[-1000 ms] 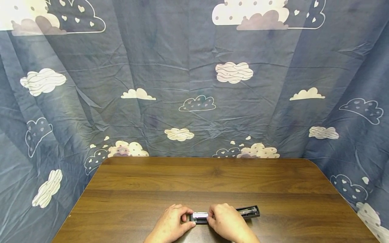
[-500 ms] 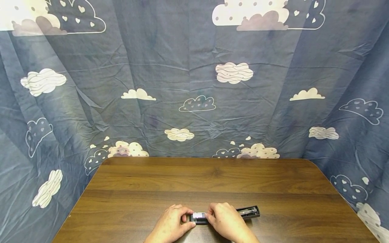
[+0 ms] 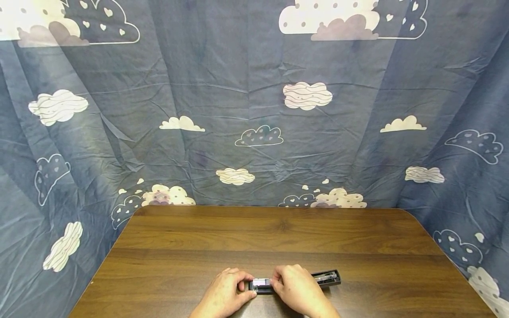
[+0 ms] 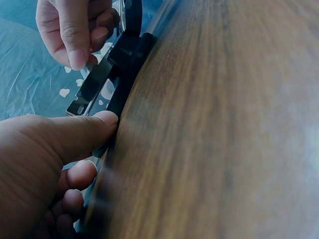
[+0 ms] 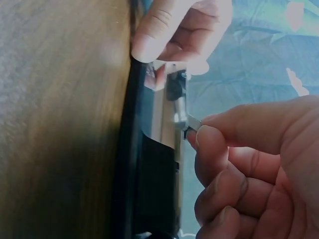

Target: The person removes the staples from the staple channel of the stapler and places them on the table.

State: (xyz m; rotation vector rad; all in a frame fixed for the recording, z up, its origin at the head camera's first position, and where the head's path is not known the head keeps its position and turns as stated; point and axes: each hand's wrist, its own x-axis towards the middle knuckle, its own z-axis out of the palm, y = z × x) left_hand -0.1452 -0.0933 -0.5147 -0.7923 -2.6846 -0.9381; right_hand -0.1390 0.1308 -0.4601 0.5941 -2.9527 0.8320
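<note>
We find the left hand [image 3: 224,289] clamped on the left end of the opened black stapler [image 3: 264,291], which lies well apart from the table's [image 3: 254,234] far edge, between its side edges. A small grey piece [image 5: 194,123], possibly staples though blurred, is pinched in the right hand [image 3: 298,288].

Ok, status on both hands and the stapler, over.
Left hand gripping stapler at one end. Right hand pinching small grey piece. Stapler folded open on table. No obstruction seen.

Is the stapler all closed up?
No, the stapler is open, its top cover sticking out past the right hand in the head view.
</note>
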